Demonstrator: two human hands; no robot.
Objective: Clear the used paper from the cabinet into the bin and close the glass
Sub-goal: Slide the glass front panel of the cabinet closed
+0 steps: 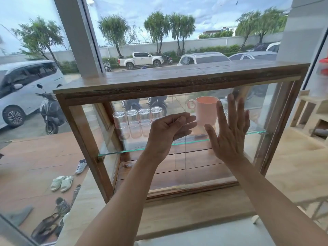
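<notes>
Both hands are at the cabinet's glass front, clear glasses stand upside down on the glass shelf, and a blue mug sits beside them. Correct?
Not quite: the head view shows the mug is pink, not blue. The rest holds: left hand and right hand at the wooden cabinet's glass, upturned clear glasses on the shelf.

One wooden cabinet (177, 80). One glass shelf (124, 150) inside. Upturned clear tumblers (132, 121): at least seven, in two rows. One pink mug (205, 110). Two hands in view.

Bright, even daylight floods in through the window (142, 32) at 12 o'clock. Faint reflections haze the cabinet glass (177, 157). Wide-angle bending and slight blur at the edges.
</notes>
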